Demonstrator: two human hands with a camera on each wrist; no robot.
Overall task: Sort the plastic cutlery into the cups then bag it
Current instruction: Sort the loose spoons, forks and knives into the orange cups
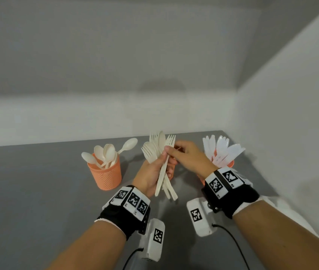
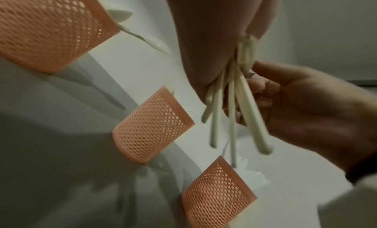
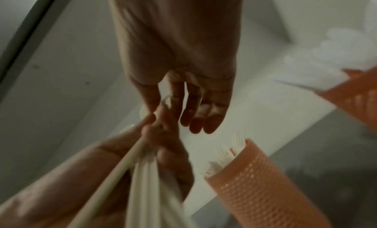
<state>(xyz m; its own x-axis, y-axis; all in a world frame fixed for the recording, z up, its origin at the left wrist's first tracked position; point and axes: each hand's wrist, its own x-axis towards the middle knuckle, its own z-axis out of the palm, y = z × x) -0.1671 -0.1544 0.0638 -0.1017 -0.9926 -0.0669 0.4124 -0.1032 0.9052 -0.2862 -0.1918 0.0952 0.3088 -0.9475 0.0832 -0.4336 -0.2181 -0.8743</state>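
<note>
Nearest the lens, two forearms strapped with black wristbands (image 1: 124,209) over the grey table (image 1: 37,191). Above them, the left hand (image 1: 150,176) curled tight round a bundle of forks (image 1: 161,166), one spoon showing among them, handles fanned downward. Right hand (image 1: 186,156) pinching at the top of the bundle, thumb and forefinger closed on one piece. Left of the bundle, the spoon cup (image 1: 106,172); right of it, the knife cup (image 1: 226,162); behind it, mostly hidden, the fork cup (image 2: 153,126). No bag in view. Likely risk: a loosened left grip while one piece is drawn out, spilling handles onto the table, or a stray spoon landing among forks.
</note>
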